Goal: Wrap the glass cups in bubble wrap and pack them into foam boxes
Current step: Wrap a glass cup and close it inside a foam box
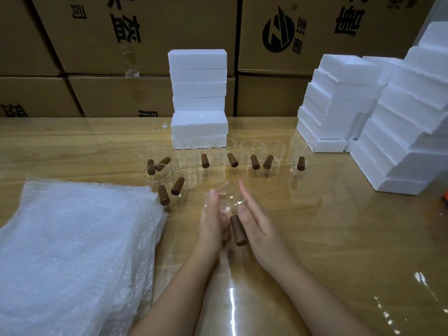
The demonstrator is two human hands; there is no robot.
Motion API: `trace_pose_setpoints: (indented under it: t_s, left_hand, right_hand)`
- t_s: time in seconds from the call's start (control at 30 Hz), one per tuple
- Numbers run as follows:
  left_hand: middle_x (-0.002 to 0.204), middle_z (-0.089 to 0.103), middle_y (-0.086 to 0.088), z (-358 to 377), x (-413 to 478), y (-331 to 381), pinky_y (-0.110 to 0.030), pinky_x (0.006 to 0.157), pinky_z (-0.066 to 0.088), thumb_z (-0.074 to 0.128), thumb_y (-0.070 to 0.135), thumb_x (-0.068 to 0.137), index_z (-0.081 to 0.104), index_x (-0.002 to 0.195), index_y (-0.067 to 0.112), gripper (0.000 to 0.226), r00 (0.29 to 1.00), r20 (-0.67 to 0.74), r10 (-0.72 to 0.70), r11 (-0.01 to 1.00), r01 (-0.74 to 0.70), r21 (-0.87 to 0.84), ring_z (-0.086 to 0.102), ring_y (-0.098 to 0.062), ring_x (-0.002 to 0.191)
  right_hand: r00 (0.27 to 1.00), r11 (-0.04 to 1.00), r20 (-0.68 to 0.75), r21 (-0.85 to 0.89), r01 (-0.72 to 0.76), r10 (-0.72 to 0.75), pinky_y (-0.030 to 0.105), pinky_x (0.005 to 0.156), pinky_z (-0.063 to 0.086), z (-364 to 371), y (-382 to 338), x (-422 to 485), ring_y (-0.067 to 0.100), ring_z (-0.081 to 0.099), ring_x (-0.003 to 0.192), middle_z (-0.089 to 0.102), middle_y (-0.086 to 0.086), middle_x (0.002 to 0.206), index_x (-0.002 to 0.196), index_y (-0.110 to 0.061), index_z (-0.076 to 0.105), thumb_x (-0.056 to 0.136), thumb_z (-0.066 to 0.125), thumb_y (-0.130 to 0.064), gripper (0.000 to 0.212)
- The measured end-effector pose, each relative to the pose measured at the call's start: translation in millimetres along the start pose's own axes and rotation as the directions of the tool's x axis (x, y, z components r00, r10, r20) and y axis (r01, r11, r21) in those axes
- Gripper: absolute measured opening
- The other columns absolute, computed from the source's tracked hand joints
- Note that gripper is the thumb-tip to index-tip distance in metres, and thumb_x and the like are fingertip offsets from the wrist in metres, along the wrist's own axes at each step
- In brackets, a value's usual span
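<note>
At the centre of the frame I saw the left hand (211, 219) and right hand (257, 221), fingers straight, pressing a glass cup (228, 202) between them just above the bench (339, 238), its brown handle (238, 230) pointing toward the lower edge. More cups (251, 154) stood in a row above them. Bubble wrap (72, 251) lay at lower left. Foam boxes (198, 93) stood stacked at upper centre and at right.

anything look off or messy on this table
Nothing broken or spilled. The left cups are bunched, handles pointing every way, unlike the row to their right. Foam crumbs lie beside the middle foam stack.
</note>
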State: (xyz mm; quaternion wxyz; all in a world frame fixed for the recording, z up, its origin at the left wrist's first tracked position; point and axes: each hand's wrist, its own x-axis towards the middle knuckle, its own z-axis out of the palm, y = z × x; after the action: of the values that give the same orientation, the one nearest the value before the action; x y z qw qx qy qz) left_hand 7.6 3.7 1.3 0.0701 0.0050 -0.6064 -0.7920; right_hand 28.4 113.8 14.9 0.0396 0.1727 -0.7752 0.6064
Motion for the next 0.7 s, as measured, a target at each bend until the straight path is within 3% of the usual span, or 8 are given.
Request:
trace_pose_setpoints:
  t_s: [0.1,0.3,0.37,0.43,0.47,0.57,0.63,0.7]
  left_hand:
    - [0.048,0.045,0.000,-3.1,2.1,3.6,-0.019,0.036,0.030,0.032,0.067,0.080,0.067,0.071,0.035,0.049,0.996,-0.085,0.010,1.000,-0.012,-0.020,0.038,-0.012,0.039]
    - [0.045,0.040,0.004,-10.5,5.0,2.2,-0.019,0.038,0.036,0.034,0.079,0.072,0.058,0.098,0.022,0.068,0.972,-0.204,-0.114,0.987,0.087,-0.135,0.037,-0.008,0.036]
    - [0.056,0.048,-0.007,-7.6,3.8,2.9,-0.028,0.051,0.044,0.036,0.081,0.070,0.059,0.101,0.020,0.072,0.978,-0.182,-0.101,0.991,0.083,-0.104,0.047,-0.018,0.048]
    - [0.080,0.054,-0.016,-4.8,2.8,4.7,-0.041,0.066,0.043,0.037,0.081,0.069,0.058,0.103,0.012,0.080,0.988,-0.136,-0.074,0.996,0.067,-0.053,0.050,-0.028,0.069]
    - [0.082,0.053,-0.019,-4.1,2.9,5.0,-0.042,0.065,0.043,0.036,0.078,0.070,0.057,0.097,0.007,0.079,0.994,-0.100,-0.050,0.999,0.047,-0.024,0.049,-0.030,0.069]
    - [0.060,0.043,-0.016,-0.8,1.0,7.1,-0.025,0.040,0.033,0.038,0.071,0.074,0.053,0.089,-0.004,0.077,1.000,0.020,0.023,0.997,-0.024,0.069,0.037,-0.022,0.045]
    - [0.062,0.042,-0.015,1.5,-1.4,6.1,-0.025,0.035,0.032,0.045,0.067,0.070,0.055,0.094,0.004,0.069,0.998,0.068,0.006,0.997,-0.011,0.074,0.040,-0.023,0.043]
    - [0.072,0.053,-0.005,3.8,-5.6,5.8,-0.017,0.041,0.041,0.049,0.062,0.068,0.059,0.096,0.017,0.054,0.991,0.133,-0.002,0.996,-0.009,0.085,0.054,-0.010,0.049]
  right_hand:
    - [1.000,1.000,0.013,-0.006,0.007,-0.007,0.014,0.114,0.017,2.9,1.7,-1.3,-0.011,0.020,0.138,0.027,-0.024,0.150,0.141,-0.034,0.028,0.095,0.038,-0.046,0.049]
    - [0.989,0.976,0.016,-0.161,0.145,-0.144,0.025,0.116,0.020,8.8,0.6,-6.5,-0.004,0.020,0.141,0.027,-0.019,0.153,0.144,-0.032,0.029,0.094,0.032,-0.053,0.054]
    - [0.977,0.958,0.001,-0.195,0.211,-0.215,0.030,0.116,0.024,8.6,-1.6,-7.6,0.000,0.023,0.141,0.031,-0.015,0.152,0.144,-0.028,0.033,0.097,0.034,-0.046,0.050]
    - [0.956,0.938,-0.013,-0.195,0.285,-0.293,0.032,0.115,0.026,7.9,-3.8,-7.8,0.006,0.028,0.141,0.036,-0.010,0.151,0.142,-0.021,0.038,0.099,0.036,-0.037,0.047]
    - [0.949,0.937,-0.026,-0.170,0.305,-0.314,0.032,0.115,0.027,7.7,-5.1,-7.3,0.007,0.030,0.141,0.039,-0.009,0.150,0.141,-0.020,0.041,0.099,0.037,-0.033,0.044]
    - [0.952,0.955,-0.085,-0.077,0.287,-0.293,0.030,0.114,0.028,7.3,-4.4,-3.7,0.008,0.031,0.140,0.041,-0.011,0.148,0.138,-0.025,0.044,0.099,0.039,-0.027,0.040]
    - [0.967,0.970,-0.108,-0.104,0.222,-0.233,0.022,0.114,0.025,5.8,0.1,-0.6,0.003,0.024,0.142,0.030,-0.016,0.153,0.141,-0.036,0.035,0.095,0.043,-0.036,0.047]
    - [0.985,0.986,-0.083,-0.075,0.146,-0.152,0.023,0.113,0.025,2.1,4.8,2.0,0.000,0.022,0.141,0.023,-0.019,0.155,0.140,-0.050,0.027,0.089,0.046,-0.046,0.054]
